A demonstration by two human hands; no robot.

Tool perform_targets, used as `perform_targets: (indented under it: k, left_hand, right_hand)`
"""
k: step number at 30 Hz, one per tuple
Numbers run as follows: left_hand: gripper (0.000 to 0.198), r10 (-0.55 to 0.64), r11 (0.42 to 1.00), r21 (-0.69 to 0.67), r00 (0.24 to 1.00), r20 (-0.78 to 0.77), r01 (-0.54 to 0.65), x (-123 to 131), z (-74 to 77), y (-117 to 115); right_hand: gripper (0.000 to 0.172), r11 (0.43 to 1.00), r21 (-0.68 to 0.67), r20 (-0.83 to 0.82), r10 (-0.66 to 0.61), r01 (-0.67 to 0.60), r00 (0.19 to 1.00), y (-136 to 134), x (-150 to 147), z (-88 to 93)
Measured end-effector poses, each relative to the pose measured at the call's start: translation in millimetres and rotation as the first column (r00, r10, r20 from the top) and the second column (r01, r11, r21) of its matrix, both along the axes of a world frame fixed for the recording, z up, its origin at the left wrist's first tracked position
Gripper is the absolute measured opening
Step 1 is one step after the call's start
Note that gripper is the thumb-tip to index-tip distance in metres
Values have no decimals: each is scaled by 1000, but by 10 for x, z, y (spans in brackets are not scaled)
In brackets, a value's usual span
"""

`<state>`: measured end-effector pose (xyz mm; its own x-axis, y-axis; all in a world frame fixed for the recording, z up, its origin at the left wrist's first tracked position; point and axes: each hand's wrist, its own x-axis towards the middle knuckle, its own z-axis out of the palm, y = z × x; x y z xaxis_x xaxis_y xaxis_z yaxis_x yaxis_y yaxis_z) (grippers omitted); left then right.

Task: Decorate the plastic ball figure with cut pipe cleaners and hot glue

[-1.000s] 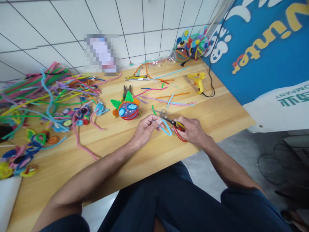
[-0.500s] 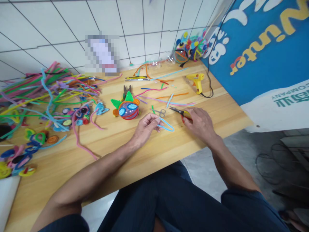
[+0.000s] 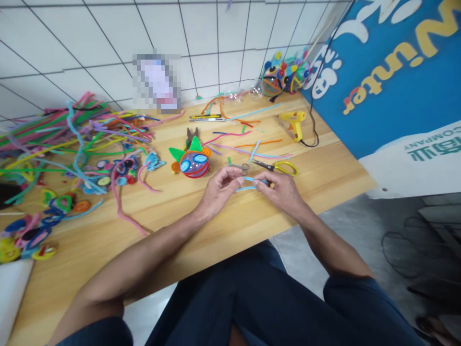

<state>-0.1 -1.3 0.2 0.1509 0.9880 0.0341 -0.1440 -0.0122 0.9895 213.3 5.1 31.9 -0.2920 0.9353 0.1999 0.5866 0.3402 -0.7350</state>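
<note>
A light blue pipe cleaner, bent double, is pinched between both my hands above the table. My left hand grips it at one side with thumb and forefinger. From the right, my right hand pinches it too, its fingers partly covering the bend. Just behind my right hand lie the yellow-handled scissors, partly hidden by it. Small metal scissors rest beyond my left fingertips. A ball-shaped figure with green ears, blue button eyes and orange coils stands left of my hands.
Pliers lie behind the figure, and cutter knives farther back. A yellow glue gun with a black cord stands at the right. Loose pipe cleaners heap up at the left. Decorated balls sit by the wall.
My right hand has let go of the yellow-handled scissors, leaving them on the table. It has moved left and taken hold of the blue pipe cleaner beside my left hand.
</note>
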Motion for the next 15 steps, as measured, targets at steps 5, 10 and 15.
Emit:
perform_targets:
  k: [5, 10, 15]
  left_hand:
    - [20, 4, 976, 214, 971, -241, 49, -37, 17, -5]
    - [16, -23, 954, 269, 931, -365, 129, -70, 50, 12]
    - [18, -19, 980, 183, 954, -299, 77, -63, 17, 24]
  right_hand:
    - [23, 999, -41, -29, 19, -20, 999, 26, 45, 69]
    - [24, 989, -122, -59, 77, -83, 995, 129, 151, 183]
    - [22, 987, -159, -51, 6, -14, 999, 166, 185, 257]
